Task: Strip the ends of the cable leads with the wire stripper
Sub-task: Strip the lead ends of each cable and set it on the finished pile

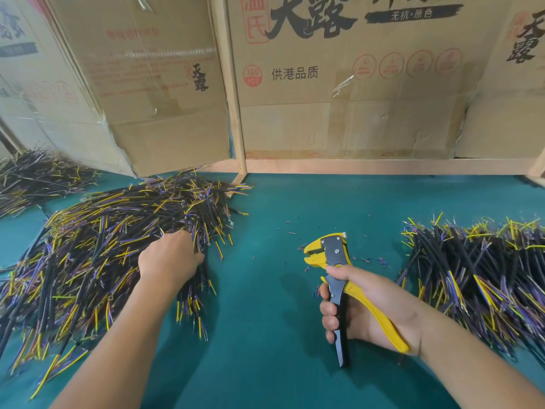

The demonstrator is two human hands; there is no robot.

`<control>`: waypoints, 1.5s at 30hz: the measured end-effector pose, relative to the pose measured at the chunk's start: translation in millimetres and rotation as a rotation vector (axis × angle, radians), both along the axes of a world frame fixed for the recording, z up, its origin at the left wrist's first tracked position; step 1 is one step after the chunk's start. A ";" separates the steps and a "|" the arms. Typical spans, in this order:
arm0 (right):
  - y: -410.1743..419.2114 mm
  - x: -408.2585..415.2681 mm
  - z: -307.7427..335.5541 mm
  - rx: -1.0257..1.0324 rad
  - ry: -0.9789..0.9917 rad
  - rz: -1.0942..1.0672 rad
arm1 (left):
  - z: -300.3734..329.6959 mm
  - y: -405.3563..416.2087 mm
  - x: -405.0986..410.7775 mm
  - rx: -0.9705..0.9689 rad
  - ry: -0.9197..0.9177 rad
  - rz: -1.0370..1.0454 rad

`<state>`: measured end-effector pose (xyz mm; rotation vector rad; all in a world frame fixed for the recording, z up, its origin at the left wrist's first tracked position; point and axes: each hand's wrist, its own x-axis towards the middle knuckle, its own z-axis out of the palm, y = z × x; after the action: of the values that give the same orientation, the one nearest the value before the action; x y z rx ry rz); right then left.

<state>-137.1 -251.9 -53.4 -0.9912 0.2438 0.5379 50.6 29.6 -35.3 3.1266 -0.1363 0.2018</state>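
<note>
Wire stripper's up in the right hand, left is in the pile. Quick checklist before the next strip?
1. Wire stripper held firmly: ok, right hand wraps both handles.
2. Stripper jaws free of wire: ok, nothing is seated in them.
3. Cable picked: cannot tell, left hand is on the left cable pile with its fingertips hidden among the leads.
4. Lead lined up with the jaws: not ok, no lead is near the tool.
5. Room on the green mat between the hands: ok, only small insulation scraps lie there.
6. Right cable pile kept apart: ok.
</note>
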 end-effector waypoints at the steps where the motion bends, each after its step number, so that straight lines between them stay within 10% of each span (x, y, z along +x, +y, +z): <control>1: -0.3 1.3 -1.5 -0.001 0.001 0.006 | 0.3 0.5 -0.4 0.006 0.000 0.002; 31: -5.3 7.8 -11.2 0.029 0.008 0.059 | 3.2 -14.4 -17.6 0.007 0.107 -0.122; 39: -0.5 0.6 1.5 0.009 0.002 0.029 | 22.3 -11.7 -18.9 -0.699 0.356 -0.167; 45: 3.3 -4.7 10.2 -0.005 0.013 0.001 | 22.2 -30.9 -41.6 -0.707 0.584 -0.414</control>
<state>-141.8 -248.6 -43.2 -0.9928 0.2562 0.5445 9.0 -1.3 -13.1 2.2675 -0.5484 -0.5359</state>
